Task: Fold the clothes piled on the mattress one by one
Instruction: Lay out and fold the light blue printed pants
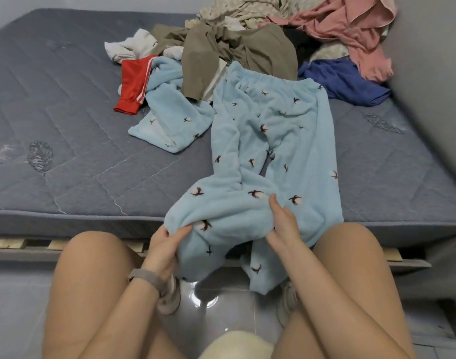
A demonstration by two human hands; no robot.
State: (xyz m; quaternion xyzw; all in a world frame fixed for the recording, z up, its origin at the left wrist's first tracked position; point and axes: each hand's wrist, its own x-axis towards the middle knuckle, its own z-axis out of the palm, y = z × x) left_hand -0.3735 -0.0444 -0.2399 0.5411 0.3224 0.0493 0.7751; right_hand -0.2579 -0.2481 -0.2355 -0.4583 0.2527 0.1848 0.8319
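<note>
Light blue fleece trousers (271, 141) with a small dark flower print lie stretched across the grey mattress (74, 141), waistband at the far end, legs hanging over the near edge. My left hand (164, 247) grips the left trouser leg at the mattress edge, thumb on top. My right hand (283, 226) lies on the right leg with its fingers on the fabric. Behind the trousers is the pile of clothes (247, 45).
The pile holds a matching light blue fleece top (169, 117), a red garment with white stripes (133, 84), olive cloth (234, 50), a pink garment (351, 29) and a dark blue one (343, 81). A grey wall (429, 73) borders the right. My knees frame the tiled floor below.
</note>
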